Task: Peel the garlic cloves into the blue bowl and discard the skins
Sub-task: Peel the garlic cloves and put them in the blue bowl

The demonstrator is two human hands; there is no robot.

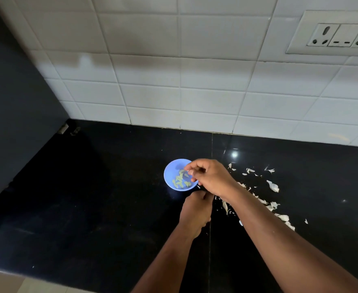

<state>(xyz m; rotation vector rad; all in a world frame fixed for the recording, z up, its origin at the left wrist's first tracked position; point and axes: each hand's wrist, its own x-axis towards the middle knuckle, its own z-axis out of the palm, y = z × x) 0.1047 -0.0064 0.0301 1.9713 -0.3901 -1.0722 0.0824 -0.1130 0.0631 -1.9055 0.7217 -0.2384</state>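
Observation:
A small blue bowl stands on the black counter and holds several peeled, pale green garlic cloves. My right hand hovers over the bowl's right rim, fingers loosely bent and pointing left, with nothing plainly between them. My left hand is just in front of the bowl, its back toward me and its fingers curled under. Whatever is inside that hand is hidden. White garlic skins lie scattered on the counter right of the bowl.
The black counter meets a white tiled wall behind and a dark panel at the left. A socket plate sits high on the right. The counter's front edge runs along the lower left.

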